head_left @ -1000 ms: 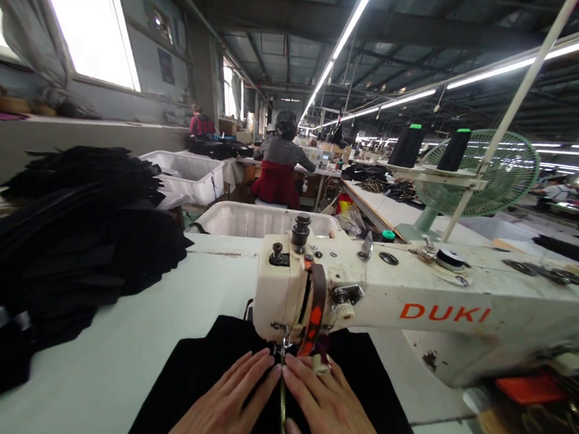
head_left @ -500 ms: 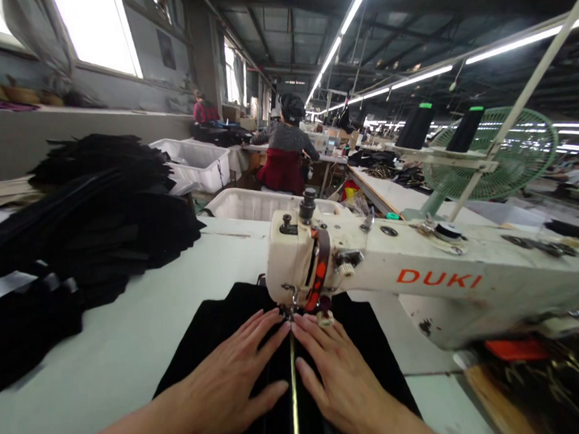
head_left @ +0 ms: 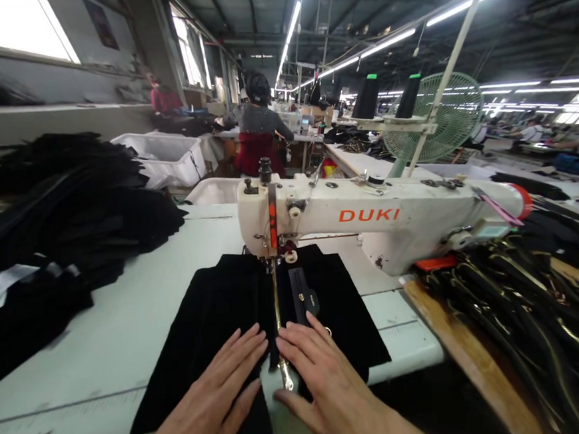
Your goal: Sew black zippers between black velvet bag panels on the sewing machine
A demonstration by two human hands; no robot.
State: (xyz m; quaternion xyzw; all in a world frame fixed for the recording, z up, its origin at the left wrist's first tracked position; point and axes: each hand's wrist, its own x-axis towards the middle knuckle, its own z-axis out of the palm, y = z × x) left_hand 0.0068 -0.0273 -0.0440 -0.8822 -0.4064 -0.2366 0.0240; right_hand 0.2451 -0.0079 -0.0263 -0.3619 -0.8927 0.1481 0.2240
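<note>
My left hand [head_left: 223,389] lies flat, fingers stretched together, on the left part of a black fabric piece [head_left: 216,309]. My right hand [head_left: 326,374] rests with fingers out and thumb apart on the fabric's right part, its fingertips beside a gold-toothed zipper [head_left: 277,305]. The zipper runs from under the sewing machine's [head_left: 313,208] needle area down between my hands, and its lower end shows at the table's front edge. Right of the zipper, a dark strip with a small label [head_left: 311,300] and gold hardware sits on the fabric. The needle tip is too small to make out.
Stacked black fabric pieces [head_left: 69,214] lie at the left. More zippers [head_left: 507,313] on black tape lie at the right beside a wooden board [head_left: 460,344]. Beyond the machine stand a white bin [head_left: 164,156], a green fan [head_left: 435,118], thread cones [head_left: 366,97] and a seated co-worker [head_left: 262,125].
Both hands have moved from beside the needle back toward the table's front edge. The small label and gold hardware are now uncovered. The camera view has shifted to the right.
</note>
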